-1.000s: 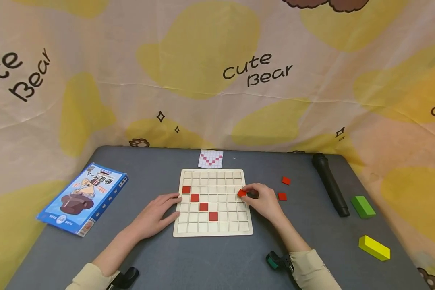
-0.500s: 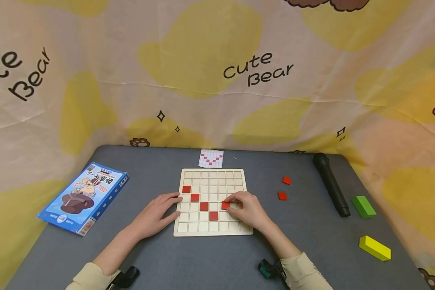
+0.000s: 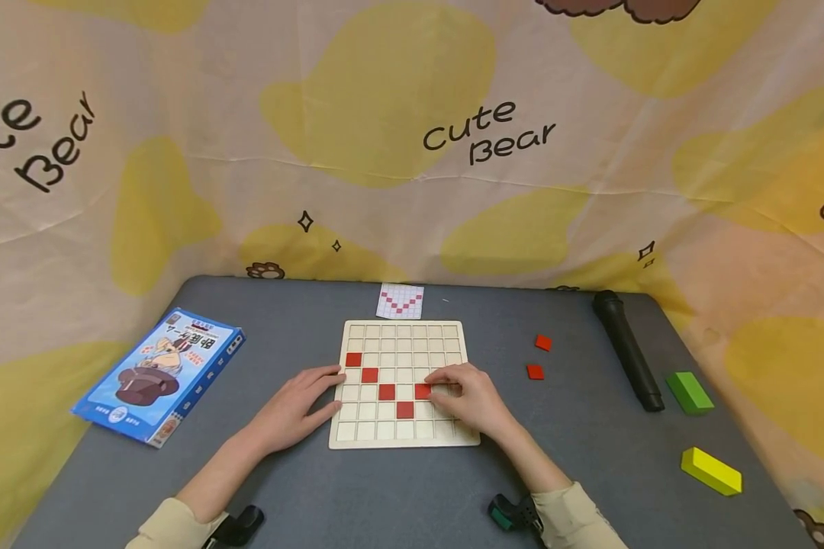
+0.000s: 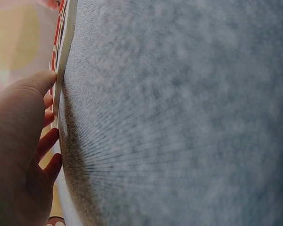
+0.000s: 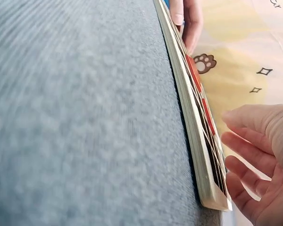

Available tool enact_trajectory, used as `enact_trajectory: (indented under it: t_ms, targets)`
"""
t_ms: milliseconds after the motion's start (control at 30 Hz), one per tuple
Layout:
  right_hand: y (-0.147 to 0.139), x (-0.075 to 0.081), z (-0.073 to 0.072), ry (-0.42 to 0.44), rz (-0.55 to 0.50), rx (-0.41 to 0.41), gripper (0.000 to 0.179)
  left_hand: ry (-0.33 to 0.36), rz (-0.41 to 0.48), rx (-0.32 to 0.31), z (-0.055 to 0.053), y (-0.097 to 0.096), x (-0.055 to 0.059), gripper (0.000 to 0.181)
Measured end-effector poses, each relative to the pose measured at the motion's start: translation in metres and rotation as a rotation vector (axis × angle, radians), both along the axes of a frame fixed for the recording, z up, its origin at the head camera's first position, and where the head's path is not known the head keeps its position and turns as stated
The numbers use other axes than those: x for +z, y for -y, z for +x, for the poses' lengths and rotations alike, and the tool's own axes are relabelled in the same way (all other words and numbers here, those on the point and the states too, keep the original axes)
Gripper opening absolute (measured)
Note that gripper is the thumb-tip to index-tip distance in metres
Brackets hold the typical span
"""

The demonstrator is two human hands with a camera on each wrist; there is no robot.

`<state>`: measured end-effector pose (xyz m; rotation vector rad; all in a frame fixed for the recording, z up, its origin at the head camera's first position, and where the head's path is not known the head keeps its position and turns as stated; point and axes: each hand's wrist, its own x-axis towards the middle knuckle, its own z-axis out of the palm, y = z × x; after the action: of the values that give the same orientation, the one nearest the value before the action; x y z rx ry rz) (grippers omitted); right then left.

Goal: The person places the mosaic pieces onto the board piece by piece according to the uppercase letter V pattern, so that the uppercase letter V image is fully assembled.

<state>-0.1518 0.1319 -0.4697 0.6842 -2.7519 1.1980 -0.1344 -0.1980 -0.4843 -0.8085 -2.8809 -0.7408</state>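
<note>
A cream wooden grid board [image 3: 403, 444] lies flat on the table before me. Several red square tiles fill cells in a descending diagonal, the lowest tile [image 3: 404, 410] near the middle. My right hand [image 3: 472, 400] pinches another red tile [image 3: 422, 391] at its right side, in a cell one row up and to the right of the lowest one. My left hand [image 3: 291, 408] rests along the board's left edge, its thumb [image 4: 46, 81] and fingers touching the rim in the left wrist view. The right wrist view shows my right hand [image 5: 262, 155] over the board's near corner.
Two loose red tiles [image 3: 535, 372] lie right of the board. A card with a pink V pattern [image 3: 400, 301] lies behind it. A blue box [image 3: 158, 374] sits at left. On the right are a black microphone [image 3: 626, 351], a green block [image 3: 689, 393] and a yellow block [image 3: 710, 470].
My right hand has carried the red tile leftward and toward me from the board's right edge, and the tile now sits over a cell. My left hand has stayed in place.
</note>
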Motion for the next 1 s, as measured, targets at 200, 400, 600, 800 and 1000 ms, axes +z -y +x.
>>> enact_trajectory:
  t_ms: [200,400,600,800,1000]
  targets:
    - [-0.002,-0.001,0.002,0.019,0.019,0.021,0.02,0.005,0.002,0.004,0.001,0.001,0.0,0.048]
    - [-0.013,0.003,0.0,0.001,-0.015,-0.041,0.018,0.003,0.0,0.004,0.0,0.0,0.0,0.048]
    - [-0.056,0.007,-0.01,-0.051,-0.002,-0.217,0.015,0.006,0.001,0.005,0.0,-0.001,0.0,0.048]
    - [-0.109,0.004,-0.011,-0.09,0.074,-0.291,0.018,0.014,0.003,0.007,0.001,-0.001,0.0,0.048]
    - [-0.137,0.001,-0.007,-0.04,0.115,-0.307,0.025,0.025,-0.001,0.009,-0.001,-0.001,0.0,0.048]
